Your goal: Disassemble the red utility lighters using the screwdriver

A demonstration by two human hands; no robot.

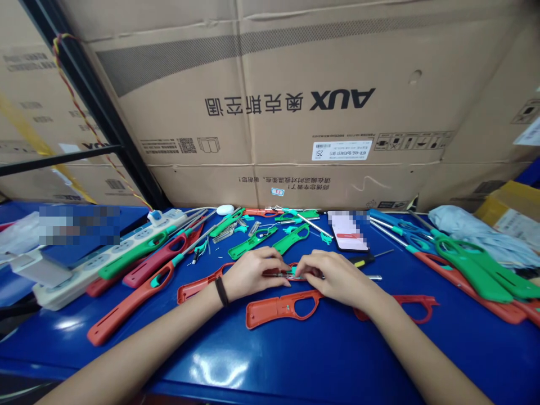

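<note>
My left hand (255,273), with a dark band at the wrist, curls its fingers on the left part of an opened red stick lighter. My right hand (331,277) pinches at the same lighter, by its teal trigger (292,271). A metal tube (374,277) sticks out to the right of my right hand. The fingers hide much of the lighter's inside. Just below my hands lies a red lighter shell half (265,313), inner side up. Another red shell half (198,289) is left of my left hand, and one more (415,306) lies beyond my right forearm.
Whole lighters (135,304) rest on the left against a white power strip (54,289). Green shell halves (248,243) and small parts lie behind my hands. A phone (349,232), a screwdriver (363,261) and more lighters (472,270) are right. A cardboard box (270,67) stands behind.
</note>
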